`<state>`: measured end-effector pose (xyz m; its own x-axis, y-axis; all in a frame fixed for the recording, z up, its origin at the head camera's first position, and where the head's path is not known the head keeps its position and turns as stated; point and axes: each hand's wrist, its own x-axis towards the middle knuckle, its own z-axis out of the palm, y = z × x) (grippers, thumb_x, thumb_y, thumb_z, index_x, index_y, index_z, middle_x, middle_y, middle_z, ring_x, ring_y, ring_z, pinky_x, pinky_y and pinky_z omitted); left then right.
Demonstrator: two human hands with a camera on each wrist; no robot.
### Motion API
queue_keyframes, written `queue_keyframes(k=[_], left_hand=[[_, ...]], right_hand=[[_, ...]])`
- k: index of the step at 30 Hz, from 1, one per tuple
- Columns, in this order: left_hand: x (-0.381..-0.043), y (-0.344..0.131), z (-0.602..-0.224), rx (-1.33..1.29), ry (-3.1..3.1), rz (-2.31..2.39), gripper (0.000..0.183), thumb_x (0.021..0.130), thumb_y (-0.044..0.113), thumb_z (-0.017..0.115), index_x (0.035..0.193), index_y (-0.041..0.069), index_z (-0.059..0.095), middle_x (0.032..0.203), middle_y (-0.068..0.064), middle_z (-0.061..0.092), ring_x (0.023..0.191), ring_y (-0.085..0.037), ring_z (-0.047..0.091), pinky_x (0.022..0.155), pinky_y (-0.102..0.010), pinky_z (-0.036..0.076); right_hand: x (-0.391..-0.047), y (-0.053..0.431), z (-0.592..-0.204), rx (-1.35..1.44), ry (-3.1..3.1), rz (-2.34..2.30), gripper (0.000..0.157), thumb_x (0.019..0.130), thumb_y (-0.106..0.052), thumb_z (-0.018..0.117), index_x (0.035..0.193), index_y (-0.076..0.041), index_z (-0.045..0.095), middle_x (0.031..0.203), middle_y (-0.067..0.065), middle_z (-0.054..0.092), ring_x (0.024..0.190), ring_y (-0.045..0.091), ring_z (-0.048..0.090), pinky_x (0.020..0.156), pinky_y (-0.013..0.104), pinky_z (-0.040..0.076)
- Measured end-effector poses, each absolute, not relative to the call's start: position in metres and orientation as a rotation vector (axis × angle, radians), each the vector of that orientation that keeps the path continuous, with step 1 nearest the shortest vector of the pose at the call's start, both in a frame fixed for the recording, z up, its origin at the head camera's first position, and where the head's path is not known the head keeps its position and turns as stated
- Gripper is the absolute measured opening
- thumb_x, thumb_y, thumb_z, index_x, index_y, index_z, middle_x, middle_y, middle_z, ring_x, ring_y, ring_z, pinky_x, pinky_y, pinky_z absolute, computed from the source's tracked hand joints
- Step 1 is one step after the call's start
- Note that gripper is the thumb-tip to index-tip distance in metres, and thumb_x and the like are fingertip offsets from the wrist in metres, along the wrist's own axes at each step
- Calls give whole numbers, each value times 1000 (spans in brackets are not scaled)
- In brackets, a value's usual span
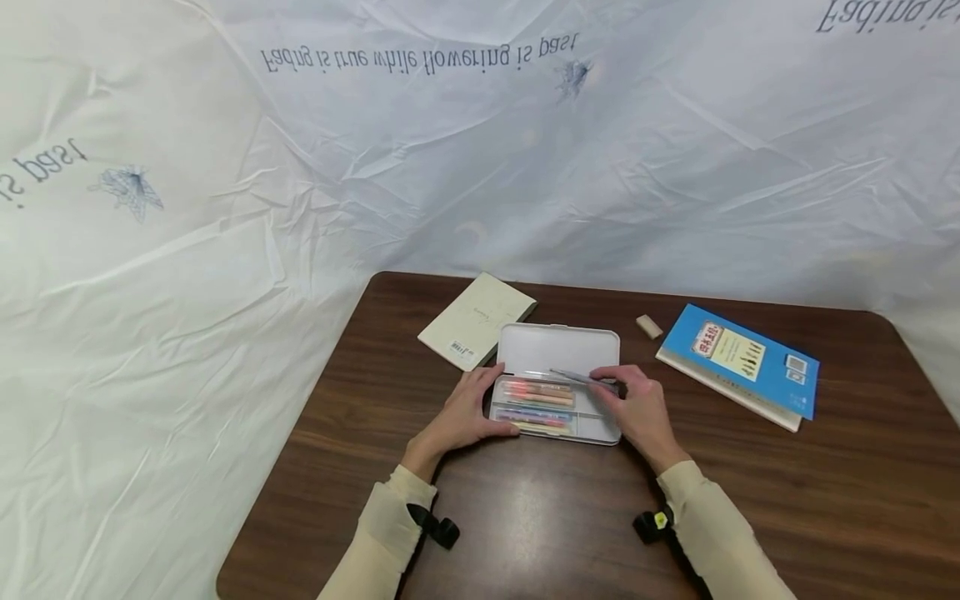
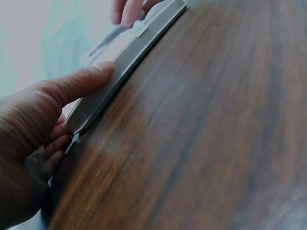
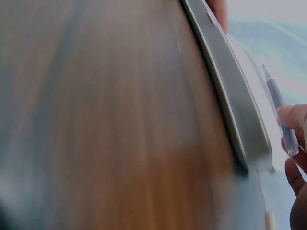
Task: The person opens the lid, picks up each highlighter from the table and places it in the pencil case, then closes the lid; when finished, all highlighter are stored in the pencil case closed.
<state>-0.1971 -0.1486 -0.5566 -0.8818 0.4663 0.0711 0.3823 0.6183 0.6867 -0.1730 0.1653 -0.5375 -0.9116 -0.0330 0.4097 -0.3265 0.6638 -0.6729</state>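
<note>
A white pencil case (image 1: 558, 348) lies on the table with its lid folded back. Orange and pink pens (image 1: 542, 393) fill its upper compartment; bluish and yellow ones (image 1: 534, 418) lie in the lower. My left hand (image 1: 465, 412) grips the left end of the case, thumb along the front wall and fingers round the side. Over the right part of the case, my right hand (image 1: 637, 407) pinches a slim grey-lilac pen (image 3: 274, 91) between thumb and fingers. The pen's pointed end is toward the left, and in the head view it overlaps the hinge line.
On the brown wooden table (image 1: 360, 467), a cream notebook (image 1: 474, 321) lies behind the case to the left. A small pale eraser (image 1: 648, 326) sits beyond the case's right corner. Farther right lies a blue book (image 1: 738, 362). White sheeting (image 1: 480, 183) hangs behind the table.
</note>
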Motion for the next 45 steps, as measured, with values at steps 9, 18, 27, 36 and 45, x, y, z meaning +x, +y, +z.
queue_keyframes(k=[9,18,27,36,45], left_hand=[[-197,-145,-557,726,2712,1116,113,77,54,92,166,15,35,156,-8,48,142,-26,41,118,-48,37],[-199,-143,-553,719,2698,1130,112,78,52,91,166,15,35,157,-8,46,143,-26,40,118,-48,37],[-200,-144,-554,714,2701,1108,113,77,53,92,167,17,34,158,-7,45,144,-25,39,119,-47,36],[-200,-146,-555,727,2702,1108,112,78,55,90,166,15,34,157,-8,46,142,-25,41,118,-49,37],[-199,-148,-556,713,2709,1111,111,78,54,91,166,15,35,157,-8,47,142,-26,41,117,-49,37]], right_hand=[[-178,133,-535,439,-2618,1142,18,90,-9,85,107,-7,81,110,14,75,107,33,70,94,55,55],[-179,119,-536,498,-2615,1094,17,86,-10,88,101,-12,82,105,9,75,102,30,71,89,53,55],[-180,115,-540,515,-2622,1086,18,84,-8,88,100,-11,82,104,9,76,102,29,72,89,52,56],[-180,114,-540,531,-2625,1109,17,84,-8,89,99,-12,83,103,7,76,102,29,71,90,52,55],[-179,112,-540,538,-2635,1112,16,86,-9,88,101,-12,82,104,7,75,103,29,70,90,52,55]])
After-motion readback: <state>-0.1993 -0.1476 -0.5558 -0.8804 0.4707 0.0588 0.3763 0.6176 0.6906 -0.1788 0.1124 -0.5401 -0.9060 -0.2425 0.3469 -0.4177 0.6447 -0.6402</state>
